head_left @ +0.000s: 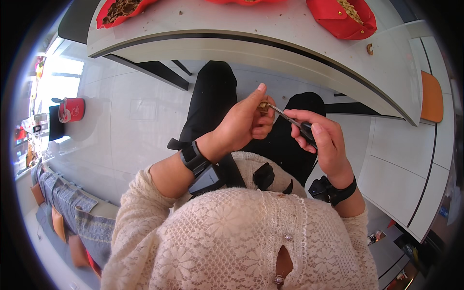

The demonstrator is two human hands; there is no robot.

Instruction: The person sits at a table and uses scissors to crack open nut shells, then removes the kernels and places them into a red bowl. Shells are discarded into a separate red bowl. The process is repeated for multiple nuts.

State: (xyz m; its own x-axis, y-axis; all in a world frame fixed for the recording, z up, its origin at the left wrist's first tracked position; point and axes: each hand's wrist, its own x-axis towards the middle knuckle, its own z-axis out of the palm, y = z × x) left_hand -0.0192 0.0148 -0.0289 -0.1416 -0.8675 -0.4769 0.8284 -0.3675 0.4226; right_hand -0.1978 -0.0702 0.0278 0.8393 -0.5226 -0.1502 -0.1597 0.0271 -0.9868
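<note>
Over my lap, my left hand pinches a brown walnut piece between thumb and curled fingers. My right hand is closed around the black handles of a pair of scissors. Their metal blades slant up to the left, and the tip touches or nearly touches the walnut; the fingers partly cover that spot. On the table ahead, a red tray at the left holds dark broken shells. Pale nut pieces fill a red fabric tray at the right.
Another red tray is cut off at the top. A shell fragment and small crumbs lie on the table, whose edge curves just beyond my hands. An orange chair is at the right; a red bucket stands at the left.
</note>
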